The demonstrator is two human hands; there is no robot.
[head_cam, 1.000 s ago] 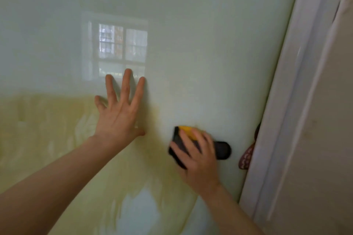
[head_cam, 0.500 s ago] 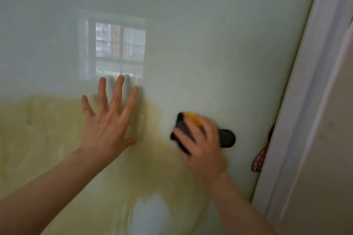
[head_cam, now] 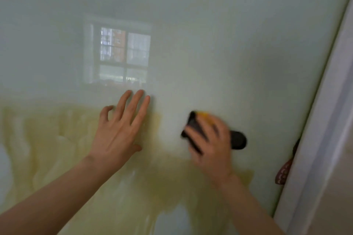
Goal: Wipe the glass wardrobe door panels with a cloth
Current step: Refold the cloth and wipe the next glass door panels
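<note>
The pale green glass door panel fills most of the view. My left hand lies flat against it at centre, fingers straight and close together, pointing up. To its right, my right hand grips a black and yellow cloth and holds it against the glass. A dark rounded end of the cloth sticks out to the right of my fingers. The hand and cloth are motion-blurred.
A white door frame runs diagonally down the right side. A brown patterned object peeks out between glass and frame. The glass reflects a window above my left hand and a yellowish area across the lower half.
My right hand has slid the cloth a little upward on the glass. The spread fingers of my left hand have drawn closer together while staying on the panel.
</note>
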